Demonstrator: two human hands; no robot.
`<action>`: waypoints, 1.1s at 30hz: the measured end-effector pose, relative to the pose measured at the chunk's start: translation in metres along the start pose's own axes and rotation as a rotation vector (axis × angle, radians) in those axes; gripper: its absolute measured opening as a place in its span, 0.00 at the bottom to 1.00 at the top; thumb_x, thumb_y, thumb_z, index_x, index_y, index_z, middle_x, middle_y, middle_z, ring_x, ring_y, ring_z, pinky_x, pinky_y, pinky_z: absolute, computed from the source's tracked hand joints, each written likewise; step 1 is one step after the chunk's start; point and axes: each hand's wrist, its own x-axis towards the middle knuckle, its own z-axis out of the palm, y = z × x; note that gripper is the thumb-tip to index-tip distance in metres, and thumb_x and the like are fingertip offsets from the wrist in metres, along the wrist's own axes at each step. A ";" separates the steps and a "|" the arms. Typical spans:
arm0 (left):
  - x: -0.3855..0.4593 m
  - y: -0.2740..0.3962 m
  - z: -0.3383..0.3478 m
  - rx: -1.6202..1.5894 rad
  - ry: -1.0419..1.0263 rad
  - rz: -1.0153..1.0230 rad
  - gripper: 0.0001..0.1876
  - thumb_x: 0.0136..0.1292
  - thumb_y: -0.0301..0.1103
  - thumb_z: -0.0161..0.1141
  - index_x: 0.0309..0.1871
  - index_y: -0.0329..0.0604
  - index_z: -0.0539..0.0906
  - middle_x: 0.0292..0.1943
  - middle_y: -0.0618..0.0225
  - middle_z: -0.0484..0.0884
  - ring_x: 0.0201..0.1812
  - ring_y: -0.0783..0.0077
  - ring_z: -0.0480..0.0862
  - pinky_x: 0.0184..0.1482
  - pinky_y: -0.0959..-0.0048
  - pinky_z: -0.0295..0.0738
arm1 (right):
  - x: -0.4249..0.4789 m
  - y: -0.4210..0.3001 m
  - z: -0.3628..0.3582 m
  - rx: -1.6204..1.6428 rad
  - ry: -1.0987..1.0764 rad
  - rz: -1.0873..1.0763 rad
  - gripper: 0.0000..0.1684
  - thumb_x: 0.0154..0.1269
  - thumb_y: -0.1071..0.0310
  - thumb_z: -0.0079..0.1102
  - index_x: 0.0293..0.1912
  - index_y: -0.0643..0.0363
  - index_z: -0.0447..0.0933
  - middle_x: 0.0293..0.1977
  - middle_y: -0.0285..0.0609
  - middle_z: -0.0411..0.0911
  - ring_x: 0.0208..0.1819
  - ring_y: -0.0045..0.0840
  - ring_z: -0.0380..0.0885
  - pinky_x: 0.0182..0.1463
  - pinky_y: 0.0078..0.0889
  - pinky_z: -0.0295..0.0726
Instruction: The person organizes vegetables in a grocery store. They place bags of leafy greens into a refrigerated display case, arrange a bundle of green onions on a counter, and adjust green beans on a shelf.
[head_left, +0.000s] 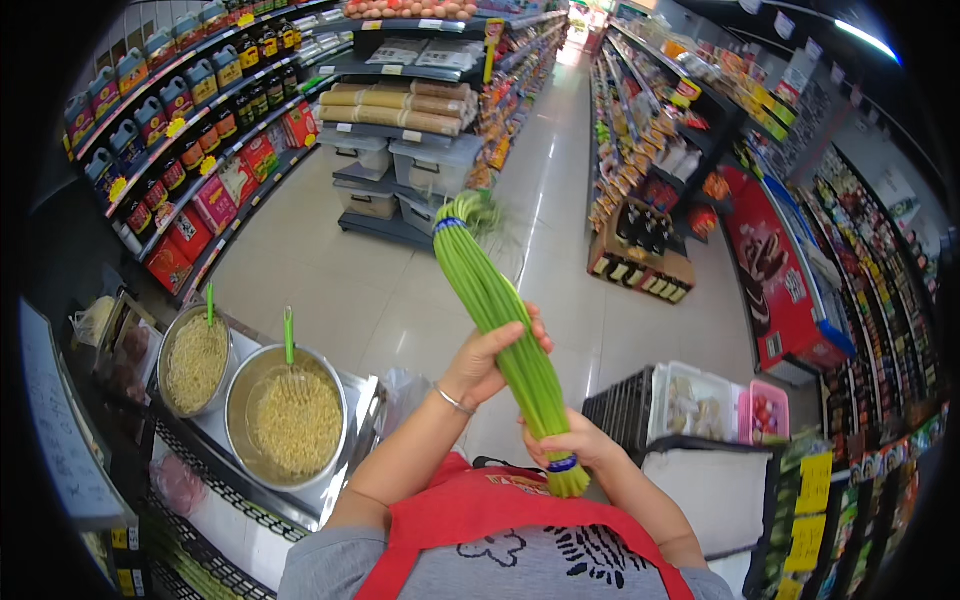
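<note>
A long bundle of green garlic scapes (510, 330) slants across the middle of the head view, bound by a blue band near each end. My left hand (491, 356) is wrapped around its middle, thumb on top. Lower down, my right hand (574, 442) grips the bundle just above the lower blue band (562, 463). The thin, wispy tips (480, 214) hang over at the far end, while the cut ends (570, 484) point toward the red apron (495, 517) on my chest.
Two steel pots of sprouts (285, 420) (196, 360) stand at the left, each with a green-handled utensil. A black crate (622, 409), a white bin (694, 401) and a pink basket (765, 412) are at the right. Shelves with storage boxes (435, 165) stand ahead beside a tiled aisle (559, 150).
</note>
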 end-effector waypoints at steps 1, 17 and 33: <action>0.024 0.015 -0.007 -0.001 -0.011 0.020 0.19 0.61 0.36 0.64 0.51 0.42 0.72 0.36 0.67 0.79 0.41 0.68 0.81 0.51 0.65 0.76 | 0.017 -0.019 -0.015 0.056 -0.039 0.033 0.30 0.55 0.65 0.66 0.54 0.64 0.65 0.30 0.40 0.74 0.26 0.22 0.75 0.32 0.24 0.74; 0.217 0.197 -0.113 0.748 -0.125 0.369 0.28 0.56 0.31 0.66 0.60 0.40 0.69 0.52 0.63 0.76 0.56 0.72 0.75 0.58 0.69 0.71 | 0.305 -0.149 -0.229 -0.769 0.190 -0.135 0.20 0.47 0.78 0.65 0.43 0.64 0.74 0.34 0.40 0.78 0.31 0.20 0.77 0.37 0.22 0.77; 0.172 0.378 -0.251 1.233 1.199 0.814 0.20 0.57 0.26 0.66 0.53 0.41 0.74 0.58 0.58 0.74 0.58 0.68 0.75 0.57 0.73 0.70 | 0.765 -0.219 -0.120 -1.063 -0.427 -0.700 0.29 0.53 0.79 0.59 0.58 0.64 0.69 0.56 0.52 0.72 0.59 0.43 0.69 0.63 0.37 0.66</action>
